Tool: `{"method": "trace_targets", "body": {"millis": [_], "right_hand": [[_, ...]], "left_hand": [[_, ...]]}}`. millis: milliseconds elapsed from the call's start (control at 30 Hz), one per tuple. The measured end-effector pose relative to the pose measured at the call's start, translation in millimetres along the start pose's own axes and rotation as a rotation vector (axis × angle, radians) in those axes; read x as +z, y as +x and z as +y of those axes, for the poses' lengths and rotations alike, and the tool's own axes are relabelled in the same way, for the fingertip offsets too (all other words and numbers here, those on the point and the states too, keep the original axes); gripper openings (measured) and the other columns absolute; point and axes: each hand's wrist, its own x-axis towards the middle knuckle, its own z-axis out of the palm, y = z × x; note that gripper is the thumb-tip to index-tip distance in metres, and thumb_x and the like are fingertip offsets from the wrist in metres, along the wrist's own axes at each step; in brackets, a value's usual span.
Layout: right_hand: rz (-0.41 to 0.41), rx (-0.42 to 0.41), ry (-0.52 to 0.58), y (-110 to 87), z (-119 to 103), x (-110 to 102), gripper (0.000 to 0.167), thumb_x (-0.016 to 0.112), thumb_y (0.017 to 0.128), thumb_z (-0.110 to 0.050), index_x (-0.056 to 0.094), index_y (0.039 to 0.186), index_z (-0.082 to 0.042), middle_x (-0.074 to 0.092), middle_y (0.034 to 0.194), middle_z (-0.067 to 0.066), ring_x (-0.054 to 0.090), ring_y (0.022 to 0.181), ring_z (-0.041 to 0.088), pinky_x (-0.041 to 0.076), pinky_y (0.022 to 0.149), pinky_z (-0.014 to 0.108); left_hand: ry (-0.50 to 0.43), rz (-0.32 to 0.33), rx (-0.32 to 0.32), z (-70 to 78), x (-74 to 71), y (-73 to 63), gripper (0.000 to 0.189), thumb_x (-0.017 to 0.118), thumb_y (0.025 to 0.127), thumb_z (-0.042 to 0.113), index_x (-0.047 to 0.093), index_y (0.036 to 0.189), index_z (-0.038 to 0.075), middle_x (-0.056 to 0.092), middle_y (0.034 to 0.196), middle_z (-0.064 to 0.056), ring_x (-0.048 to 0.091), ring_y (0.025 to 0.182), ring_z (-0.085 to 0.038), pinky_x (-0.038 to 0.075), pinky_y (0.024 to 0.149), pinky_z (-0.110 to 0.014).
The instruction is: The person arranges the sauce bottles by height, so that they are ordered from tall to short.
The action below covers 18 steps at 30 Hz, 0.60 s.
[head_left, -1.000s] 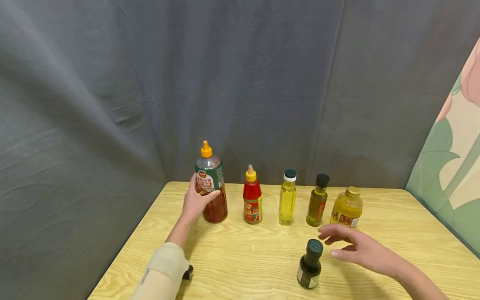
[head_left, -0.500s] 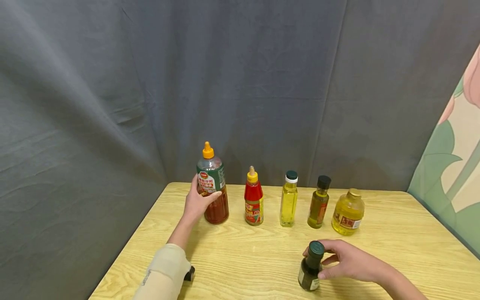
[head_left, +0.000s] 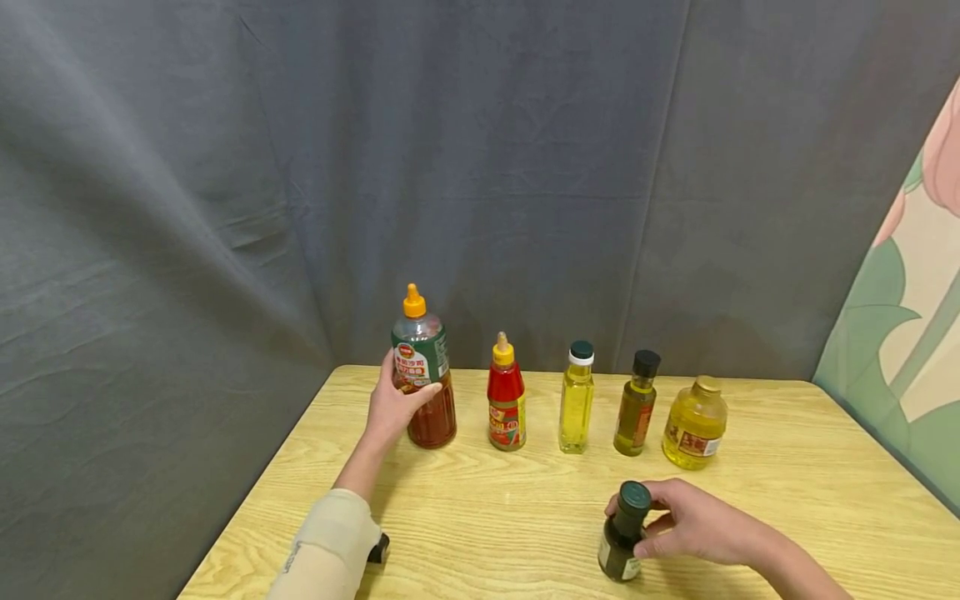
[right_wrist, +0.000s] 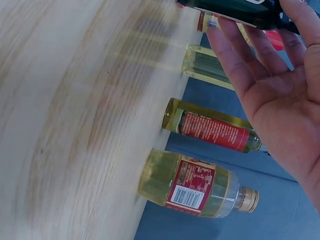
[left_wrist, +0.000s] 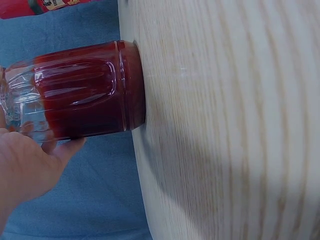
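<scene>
A tall ketchup bottle [head_left: 432, 421] with an orange nozzle cap and green label stands upright at the table's left. My left hand [head_left: 390, 408] grips its side, thumb across the front; its red base [left_wrist: 95, 90] meets the wood in the left wrist view. Nearer the front, a small dark sauce bottle [head_left: 617, 550] with a green cap stands a little tilted. My right hand [head_left: 693, 521] holds it from the right, thumb on the near side and fingers behind. The right wrist view shows that dark bottle [right_wrist: 240, 11] cut off at the top edge.
Behind, in a row, stand a smaller red sauce bottle [head_left: 507, 408], a square oil bottle [head_left: 575, 412], a black-capped oil bottle [head_left: 636, 412] and a squat oil jug [head_left: 694, 427]. A grey curtain [head_left: 480, 183] hangs behind the wooden table [head_left: 480, 508].
My right hand has moved left and down from beside the dark bottle and now has its fingers round it. The bottle tilts slightly. My left hand stays on the ketchup bottle.
</scene>
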Motion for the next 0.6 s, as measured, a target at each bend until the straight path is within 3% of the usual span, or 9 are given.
{"method": "trace_targets", "body": {"millis": [333,600], "right_hand": [[0.029,-0.035,-0.018,-10.6,3.9,-6.5,0.039,0.073,0.093,-0.006,0.062,0.131,-0.005,0.065,0.128,0.008,0.058,0.113,0.005,0.055,0.084,0.028],[0.060,0.017,-0.036,-21.5,7.9,-14.2,0.040,0.072,0.094,-0.011,0.061,0.133,-0.006,0.065,0.130,0.006,0.057,0.114,0.003,0.055,0.085,0.027]], "left_hand": [[0.012,0.002,-0.008,1.3,-0.3,-0.5,0.097,0.087,0.082,0.030,0.026,0.158,0.031,0.051,0.144,-0.007,0.050,0.130,-0.029,0.041,0.108,-0.051],[0.015,0.001,-0.009,2.7,-0.6,-2.7,0.097,0.086,0.083,0.030,0.026,0.159,0.030,0.051,0.144,-0.008,0.050,0.130,-0.030,0.040,0.109,-0.052]]}}
